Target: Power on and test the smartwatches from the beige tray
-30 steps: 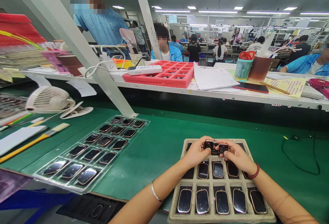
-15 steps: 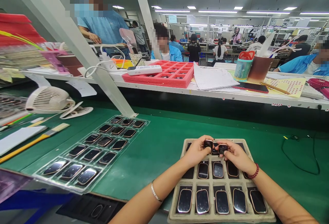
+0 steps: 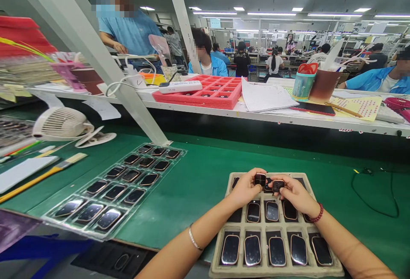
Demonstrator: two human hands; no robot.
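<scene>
A beige moulded tray [image 3: 253, 226] lies in front of me, its compartments holding several dark smartwatch screens with gold rims [image 3: 277, 251]. Over the tray's far row, my left hand [image 3: 248, 189] pinches one smartwatch [image 3: 259, 179], whose dark face shows thin light lines. Close beside it, my right hand [image 3: 293, 191] grips a second smartwatch [image 3: 278, 186] between thumb and fingers. The two watches are held a little apart. Behind them, part of the far row is hidden by my hands.
On the green bench at left lies a clear plastic tray [image 3: 144, 193] with several more watch screens. Further left are a white fan [image 3: 60, 123] and a brush [image 3: 68, 161]. A black cable [image 3: 352, 189] lies right. A shelf [image 3: 198, 112] with a red foam tray [image 3: 224, 99] spans the back.
The left watch's face, dark with small marks before, now shows crossing light lines, and the right one's display looks different too. Both hands have stayed almost in place.
</scene>
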